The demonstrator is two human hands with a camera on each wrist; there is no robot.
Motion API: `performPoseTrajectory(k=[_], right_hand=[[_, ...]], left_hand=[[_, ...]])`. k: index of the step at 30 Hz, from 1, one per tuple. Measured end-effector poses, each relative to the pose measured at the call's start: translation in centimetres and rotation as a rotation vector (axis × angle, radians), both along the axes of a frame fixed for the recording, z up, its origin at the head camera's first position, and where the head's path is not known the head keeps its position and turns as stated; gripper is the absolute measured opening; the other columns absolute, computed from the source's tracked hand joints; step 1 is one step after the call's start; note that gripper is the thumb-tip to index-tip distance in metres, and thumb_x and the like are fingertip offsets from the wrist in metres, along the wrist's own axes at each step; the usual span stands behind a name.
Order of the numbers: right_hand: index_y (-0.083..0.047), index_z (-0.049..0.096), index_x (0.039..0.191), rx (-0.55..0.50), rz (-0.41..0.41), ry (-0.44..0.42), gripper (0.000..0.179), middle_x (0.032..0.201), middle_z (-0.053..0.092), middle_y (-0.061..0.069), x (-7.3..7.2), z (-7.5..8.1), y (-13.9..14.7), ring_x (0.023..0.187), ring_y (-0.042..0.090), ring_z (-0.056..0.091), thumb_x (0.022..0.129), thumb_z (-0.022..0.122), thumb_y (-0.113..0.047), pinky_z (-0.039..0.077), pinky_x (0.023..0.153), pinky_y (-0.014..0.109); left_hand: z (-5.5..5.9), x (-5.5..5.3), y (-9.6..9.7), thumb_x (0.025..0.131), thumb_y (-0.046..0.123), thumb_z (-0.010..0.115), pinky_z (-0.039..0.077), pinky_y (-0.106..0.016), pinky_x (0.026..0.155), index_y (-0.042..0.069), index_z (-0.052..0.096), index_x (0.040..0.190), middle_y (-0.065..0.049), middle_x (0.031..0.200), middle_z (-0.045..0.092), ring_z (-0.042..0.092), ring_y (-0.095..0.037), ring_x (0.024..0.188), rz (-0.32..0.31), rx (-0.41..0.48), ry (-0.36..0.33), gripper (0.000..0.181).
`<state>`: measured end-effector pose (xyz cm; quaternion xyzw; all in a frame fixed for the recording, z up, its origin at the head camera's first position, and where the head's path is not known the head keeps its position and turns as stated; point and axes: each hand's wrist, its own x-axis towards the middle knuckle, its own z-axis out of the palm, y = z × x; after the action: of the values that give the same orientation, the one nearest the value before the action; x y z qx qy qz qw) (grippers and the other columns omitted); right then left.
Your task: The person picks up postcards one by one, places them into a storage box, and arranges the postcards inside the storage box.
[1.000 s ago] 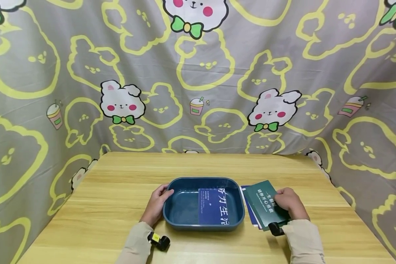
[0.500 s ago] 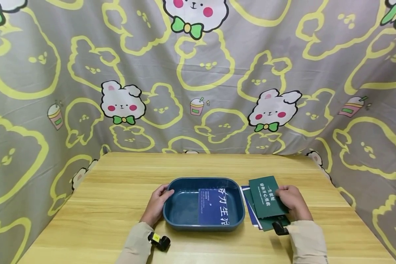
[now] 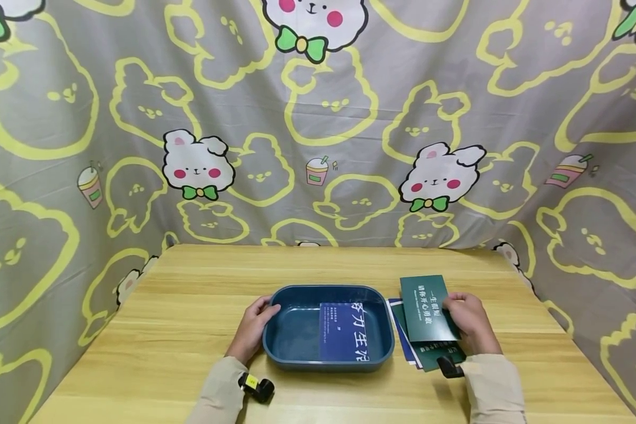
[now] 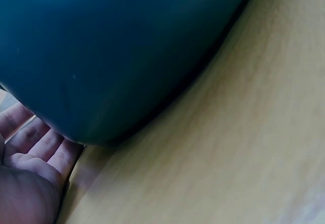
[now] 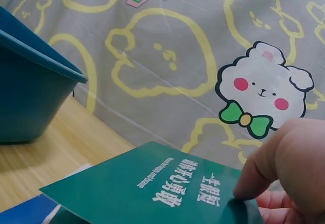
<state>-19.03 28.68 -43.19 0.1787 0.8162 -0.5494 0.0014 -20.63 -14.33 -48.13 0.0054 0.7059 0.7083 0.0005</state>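
Note:
My left hand [image 3: 251, 330] grips the left end of a dark teal plastic basin [image 3: 325, 365], its thumb over the rim and its fingers against the outer wall. Inside the basin, toward the right, lies a blue card [image 3: 339, 335] with white characters. To the right of the basin, my right hand [image 3: 470, 318] pinches the right edge of a dark green card [image 3: 428, 309] between thumb and fingers. In the right wrist view this green card [image 5: 132, 188] is held tilted, white lettering up. Beneath it, another green card [image 3: 440, 357] lies over a blue card [image 3: 406, 348] and white edges, mostly covered.
All of this stands on a light wooden table [image 3: 206, 277]. A grey curtain [image 3: 265, 94] with yellow outlines and cartoon rabbits hangs around its back and sides. Black wrist cameras are strapped over both sleeves [image 3: 493, 383].
My right hand has lifted the top green card off the pile and moved it a little up and away, uncovering the green card below. The left hand and basin have stayed put.

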Motion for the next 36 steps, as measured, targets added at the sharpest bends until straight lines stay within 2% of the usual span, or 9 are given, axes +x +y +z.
performPoseTrajectory(k=[5, 21, 27, 36], right_hand=[[0.010, 0.040, 0.126, -0.010, -0.019, 0.044, 0.043, 0.111, 0.046, 0.027, -0.1, 0.0, -0.4, 0.079, 0.024, 0.055, 0.093, 0.046, -0.016, 0.050, 0.059, 0.031], [0.010, 0.041, 0.122, -0.118, -0.079, 0.122, 0.037, 0.117, 0.043, 0.026, -0.3, 0.5, -1.3, 0.080, 0.019, 0.054, 0.091, 0.048, -0.010, 0.051, 0.058, 0.027], [0.007, 0.042, 0.120, -0.112, -0.078, 0.124, 0.033, 0.110, 0.047, 0.024, -0.3, 0.8, -1.7, 0.072, 0.016, 0.056, 0.092, 0.049, -0.011, 0.050, 0.056, 0.028], [0.007, 0.043, 0.120, -0.095, -0.062, 0.141, 0.034, 0.109, 0.050, 0.024, -0.4, 1.1, -2.4, 0.075, 0.017, 0.055, 0.092, 0.050, -0.012, 0.048, 0.058, 0.028]], left_hand=[[0.0, -0.1, 0.1, 0.097, 0.016, 0.059, 0.047, -0.028, 0.087, -0.005, 0.055, 0.127, -0.017, 0.119, 0.059, 0.056, -0.025, 0.106, -0.004, 0.002, 0.001, 0.037], [0.0, -0.2, 0.1, 0.098, 0.017, 0.058, 0.045, -0.032, 0.092, -0.004, 0.054, 0.129, -0.017, 0.122, 0.058, 0.054, -0.026, 0.111, -0.009, 0.005, -0.006, 0.038], [0.0, -0.1, 0.1, 0.098, 0.017, 0.058, 0.045, -0.031, 0.091, -0.004, 0.054, 0.130, -0.017, 0.122, 0.058, 0.054, -0.026, 0.110, -0.005, 0.000, -0.003, 0.039], [-0.1, -0.1, 0.2, 0.097, 0.018, 0.060, 0.046, -0.028, 0.087, -0.005, 0.055, 0.127, -0.016, 0.117, 0.059, 0.055, -0.024, 0.106, 0.004, -0.005, 0.000, 0.038]])
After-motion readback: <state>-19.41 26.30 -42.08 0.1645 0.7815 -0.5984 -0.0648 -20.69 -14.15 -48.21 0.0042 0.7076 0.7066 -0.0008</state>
